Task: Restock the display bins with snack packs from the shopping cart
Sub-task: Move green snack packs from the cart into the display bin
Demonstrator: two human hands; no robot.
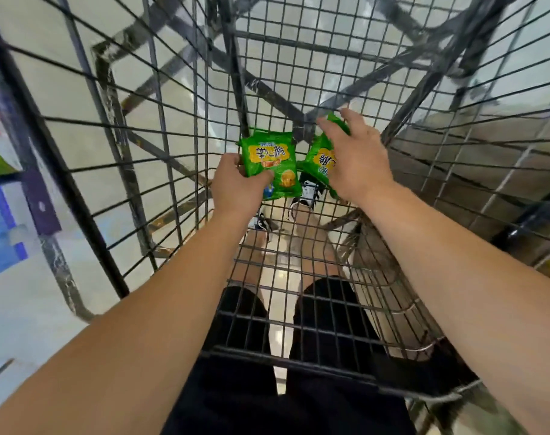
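Snack packs, two green ones, sit low inside the wire shopping cart (179, 127), both arms reaching down to them. At the far left edge, a blurred blue and purple shape (3, 221) is cut off by the frame and cannot be identified. The left hand (236, 186) grips the left snack pack (272, 166) by its lower left corner, thumb curled over the printed front, the other fingers hidden behind the pack. That pack faces up, its yellow label readable, though its lower edge is partly covered by the thumb. Just beside it, the right snack pack (319, 160) lies turned upside down and is largely hidden under the right hand (352, 158), whose fingers spread and curl over its top; only a green corner shows past the fingertips. Through the cart mesh below, dark shorts (245, 321) and a sneaker (308, 191) appear, broken up by the wires. At the right, brown shelving (474, 171) is smeared by motion.
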